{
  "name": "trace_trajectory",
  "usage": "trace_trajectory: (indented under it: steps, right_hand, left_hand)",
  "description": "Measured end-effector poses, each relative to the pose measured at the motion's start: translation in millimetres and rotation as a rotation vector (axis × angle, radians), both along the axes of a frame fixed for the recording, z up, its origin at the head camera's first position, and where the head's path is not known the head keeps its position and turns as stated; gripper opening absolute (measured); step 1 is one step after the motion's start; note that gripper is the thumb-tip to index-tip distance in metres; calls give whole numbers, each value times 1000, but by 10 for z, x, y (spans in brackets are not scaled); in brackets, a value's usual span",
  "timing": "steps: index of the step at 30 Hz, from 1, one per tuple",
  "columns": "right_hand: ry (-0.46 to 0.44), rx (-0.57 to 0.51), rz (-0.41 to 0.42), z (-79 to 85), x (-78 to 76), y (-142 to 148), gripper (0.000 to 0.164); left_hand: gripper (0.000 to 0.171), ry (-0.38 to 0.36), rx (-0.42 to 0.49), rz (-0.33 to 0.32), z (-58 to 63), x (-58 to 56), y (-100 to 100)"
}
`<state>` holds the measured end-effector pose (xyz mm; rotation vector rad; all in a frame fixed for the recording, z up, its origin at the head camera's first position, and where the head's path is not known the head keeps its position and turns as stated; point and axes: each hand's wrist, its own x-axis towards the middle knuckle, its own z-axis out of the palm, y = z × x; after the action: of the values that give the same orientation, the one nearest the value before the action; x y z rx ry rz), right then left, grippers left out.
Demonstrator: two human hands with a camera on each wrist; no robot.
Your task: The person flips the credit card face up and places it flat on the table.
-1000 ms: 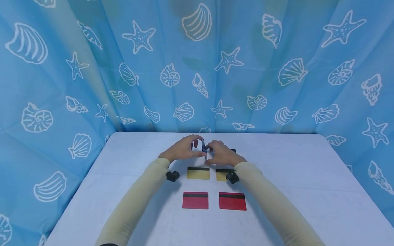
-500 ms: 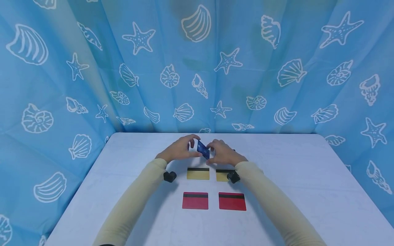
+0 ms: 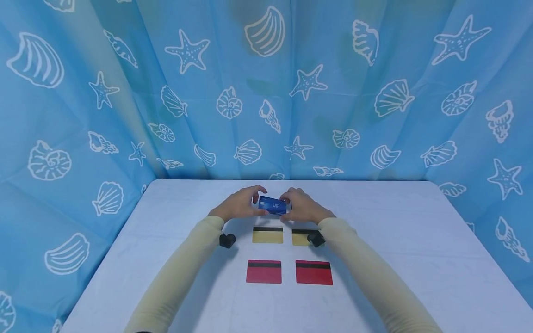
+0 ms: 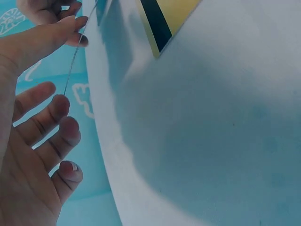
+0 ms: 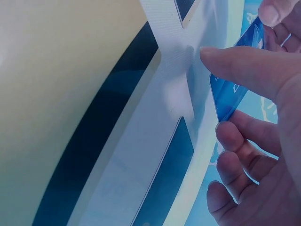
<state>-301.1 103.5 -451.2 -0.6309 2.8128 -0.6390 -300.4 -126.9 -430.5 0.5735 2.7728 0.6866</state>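
Note:
A blue card (image 3: 272, 206) with "VIP" lettering is held above the far part of the table, its printed face toward the head camera. My left hand (image 3: 238, 204) pinches its left end between thumb and fingers; the left wrist view shows this card nearly edge-on. At the right end, my right hand (image 3: 306, 207) grips it, with the thumb (image 5: 249, 66) across the face and a fingertip at the lower corner. Another blue card (image 5: 164, 176) lies on the table by the right hand, mostly hidden by that hand in the head view.
Two gold cards with black stripes, the left one (image 3: 268, 235) and the right one (image 3: 299, 237), lie nearer on the white table (image 3: 395, 259). Closer still are a pink-red card (image 3: 264, 273) and a red card (image 3: 314, 274). A blue shell-print curtain (image 3: 250, 115) hangs behind.
The blue card has turned from edge-on to showing its printed face. My left hand has shifted slightly left; the right hand has stayed nearly in place.

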Motion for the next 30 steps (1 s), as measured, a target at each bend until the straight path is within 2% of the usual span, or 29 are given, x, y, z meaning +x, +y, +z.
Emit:
trace_trajectory:
  steps: [5,14,30]
  right_hand:
    - [-9,10,-17,14,-6,-11,62]
    - [-14,8,-31,67,15,-24,63]
    - [9,82,-38,89,2,-42,64]
  left_hand:
    - [70,18,-51,22,-17,-10,-20]
    - [69,36,-83,25,-51,-12,-38]
    - [69,-1,-118,48,-74,-34,-51]
